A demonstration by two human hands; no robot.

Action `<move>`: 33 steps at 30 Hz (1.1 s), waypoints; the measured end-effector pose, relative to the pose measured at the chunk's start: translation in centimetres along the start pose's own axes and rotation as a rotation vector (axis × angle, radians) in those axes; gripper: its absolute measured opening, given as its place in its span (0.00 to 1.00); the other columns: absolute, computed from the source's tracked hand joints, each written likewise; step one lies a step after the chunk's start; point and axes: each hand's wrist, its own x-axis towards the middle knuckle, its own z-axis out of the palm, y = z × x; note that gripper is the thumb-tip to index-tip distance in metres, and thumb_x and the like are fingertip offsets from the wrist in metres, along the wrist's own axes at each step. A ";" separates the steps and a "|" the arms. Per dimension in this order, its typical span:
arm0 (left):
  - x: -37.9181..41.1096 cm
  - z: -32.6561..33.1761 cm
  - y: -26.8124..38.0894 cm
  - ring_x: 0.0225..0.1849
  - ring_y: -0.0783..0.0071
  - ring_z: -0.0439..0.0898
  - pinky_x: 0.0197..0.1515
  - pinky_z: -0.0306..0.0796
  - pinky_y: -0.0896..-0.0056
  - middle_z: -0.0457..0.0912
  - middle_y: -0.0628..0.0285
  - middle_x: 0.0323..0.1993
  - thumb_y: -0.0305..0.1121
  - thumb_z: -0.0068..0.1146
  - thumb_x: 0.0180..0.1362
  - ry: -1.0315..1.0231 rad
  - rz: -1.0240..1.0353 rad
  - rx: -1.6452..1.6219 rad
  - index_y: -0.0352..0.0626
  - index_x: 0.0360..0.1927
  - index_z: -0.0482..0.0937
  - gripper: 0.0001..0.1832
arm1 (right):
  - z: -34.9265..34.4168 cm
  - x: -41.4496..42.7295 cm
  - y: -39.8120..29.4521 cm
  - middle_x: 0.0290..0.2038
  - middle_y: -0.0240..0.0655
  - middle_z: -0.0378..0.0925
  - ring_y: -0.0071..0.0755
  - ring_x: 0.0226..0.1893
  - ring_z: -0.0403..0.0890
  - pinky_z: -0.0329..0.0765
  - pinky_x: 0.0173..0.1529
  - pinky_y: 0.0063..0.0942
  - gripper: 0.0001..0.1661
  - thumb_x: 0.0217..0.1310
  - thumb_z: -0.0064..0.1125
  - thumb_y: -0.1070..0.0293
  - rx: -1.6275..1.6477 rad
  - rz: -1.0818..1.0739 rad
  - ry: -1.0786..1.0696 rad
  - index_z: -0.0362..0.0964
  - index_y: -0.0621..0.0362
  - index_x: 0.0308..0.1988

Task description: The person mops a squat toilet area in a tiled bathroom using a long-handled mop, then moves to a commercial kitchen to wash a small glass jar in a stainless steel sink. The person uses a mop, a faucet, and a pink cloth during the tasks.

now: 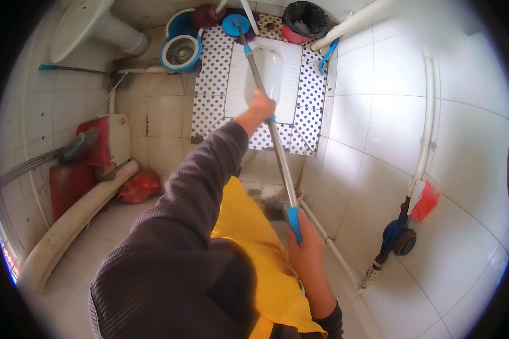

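A spin mop with a metal pole (281, 163) slants away from me. My left hand (262, 106) is closed around the middle of the pole, above a white squat toilet (290, 80). Near my body, my right hand (306, 237) grips the blue handle at the pole's near end. The mop's round blue head (236, 25), with dark purple strands partly hidden under it, lies at the far left corner of the toilet. Blue-dotted tiles (210, 80) surround the toilet. To the left of the mop head stands a blue mop bucket (197, 42) with a spinner basket (181, 54).
A bin with a black liner (303, 21) and a blue brush (330, 55) stand at the far right. A pedestal sink (80, 25), red dustpans (95, 142), a thick pipe (80, 216) and a red bag (140, 187) are left. A water meter (398, 237) and pipes line the right wall.
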 end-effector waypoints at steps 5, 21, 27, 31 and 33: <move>-10.4 4.3 0.7 0.41 0.48 0.79 0.51 0.70 0.58 0.77 0.38 0.39 0.33 0.45 0.58 -0.266 -0.138 -0.082 0.22 0.61 0.33 0.40 | -3.6 -8.7 1.8 0.47 0.50 0.74 0.54 0.45 0.76 0.73 0.48 0.39 0.28 0.51 0.58 0.72 -0.066 0.172 -0.075 0.65 0.62 0.54; -12.9 5.3 -2.0 0.47 0.48 0.77 0.46 0.73 0.57 0.76 0.40 0.43 0.38 0.60 0.50 -0.111 -0.079 -0.325 0.31 0.55 0.54 0.36 | -5.6 -12.1 3.3 0.45 0.47 0.74 0.54 0.37 0.77 0.76 0.38 0.41 0.30 0.49 0.56 0.73 -0.322 0.038 -0.036 0.64 0.56 0.56; -8.1 -0.4 -3.8 0.26 0.54 0.82 0.21 0.77 0.62 0.76 0.42 0.32 0.32 0.53 0.53 -0.027 -0.035 -0.489 0.24 0.47 0.56 0.26 | -2.4 -7.2 0.9 0.46 0.49 0.74 0.56 0.40 0.76 0.75 0.41 0.39 0.28 0.52 0.56 0.73 -0.236 -0.094 -0.104 0.63 0.60 0.55; -16.0 0.8 -4.5 0.26 0.54 0.81 0.18 0.77 0.59 0.75 0.40 0.33 0.32 0.50 0.55 -0.120 -0.111 -0.394 0.22 0.52 0.48 0.30 | -3.6 -11.7 3.1 0.46 0.45 0.74 0.52 0.40 0.77 0.75 0.40 0.38 0.29 0.50 0.57 0.72 -0.258 -0.088 -0.196 0.64 0.56 0.55; -18.0 3.8 -8.8 0.23 0.53 0.80 0.16 0.76 0.57 0.74 0.40 0.32 0.33 0.49 0.57 -0.109 -0.138 -0.415 0.25 0.53 0.44 0.31 | -5.2 -14.8 4.0 0.46 0.44 0.74 0.53 0.41 0.76 0.75 0.40 0.38 0.29 0.49 0.58 0.73 -0.229 -0.060 -0.239 0.65 0.56 0.54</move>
